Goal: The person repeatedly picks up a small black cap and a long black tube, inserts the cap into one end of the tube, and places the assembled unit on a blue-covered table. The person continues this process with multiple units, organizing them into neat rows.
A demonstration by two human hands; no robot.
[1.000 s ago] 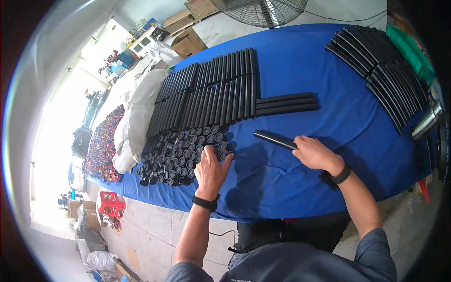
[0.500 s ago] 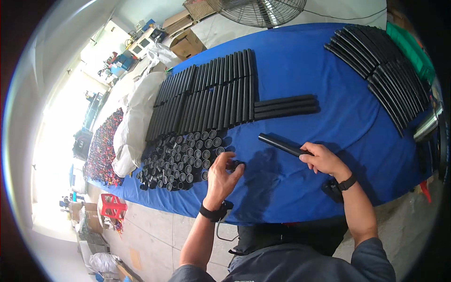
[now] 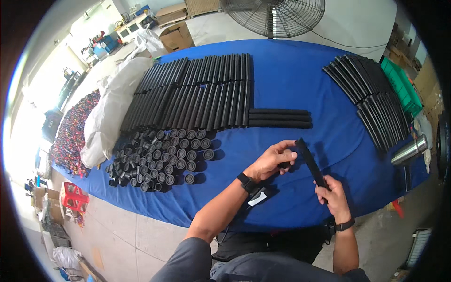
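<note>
My right hand is wrapped round the lower end of a black tube, which slants up and to the left above the blue cloth. Close to the tube's upper end is my left hand, its fingers curled on a small black cap that they partly hide. A gap shows between that cap and the tube. To the left, many round black caps lie loose. Behind them are rows of black tubes, with three more tubes lying crosswise at their right side.
More black tubes lie at the far right beside a green crate and a shiny metal cylinder. A white sack and many small colourful pieces cover the left end. A large fan stands behind the table.
My left hand has moved right, away from the loose caps, carrying a cap to the tube's end. My right hand has lowered and turned the tube more upright. The view has shifted.
</note>
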